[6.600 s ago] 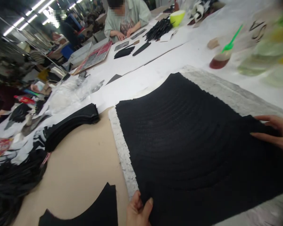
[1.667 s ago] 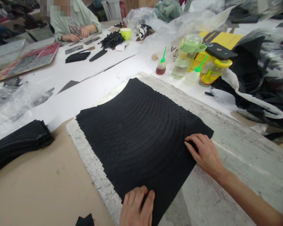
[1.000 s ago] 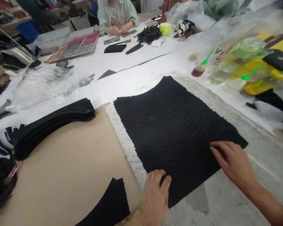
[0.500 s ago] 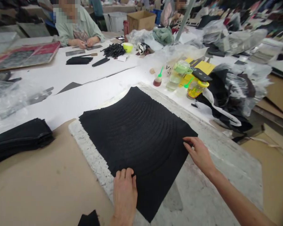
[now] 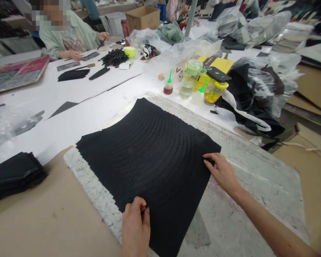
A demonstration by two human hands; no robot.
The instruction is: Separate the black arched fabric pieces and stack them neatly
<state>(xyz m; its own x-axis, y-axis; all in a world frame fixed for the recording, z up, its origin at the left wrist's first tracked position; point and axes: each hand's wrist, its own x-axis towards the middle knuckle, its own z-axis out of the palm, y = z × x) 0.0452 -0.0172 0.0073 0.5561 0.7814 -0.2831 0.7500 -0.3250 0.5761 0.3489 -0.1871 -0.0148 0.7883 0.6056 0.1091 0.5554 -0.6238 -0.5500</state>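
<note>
A fanned layer of overlapping black curved fabric pieces (image 5: 149,153) lies on a worn grey-white board (image 5: 246,171), their stepped edges showing as arcs. My left hand (image 5: 136,225) is at the near left edge, with thumb and forefinger pinching a bit of black fabric. At the right edge, my right hand (image 5: 219,169) pinches the fabric between thumb and fingers. Whether both hands grip one and the same piece I cannot tell. A folded stack of black fabric (image 5: 14,175) rests at the left on brown card.
Beyond the board stand a small bottle of red liquid (image 5: 168,86), a green-lidded jug (image 5: 188,80) and a yellow-lidded jar (image 5: 216,93). Plastic bags and black material (image 5: 256,103) are heaped at the right. Across the table a co-worker (image 5: 66,35) handles dark strips.
The fingers of my left hand have curled into a pinch on the fabric edge. My right hand keeps its pinch. The view has shifted slightly, and the co-worker's hands have moved apart.
</note>
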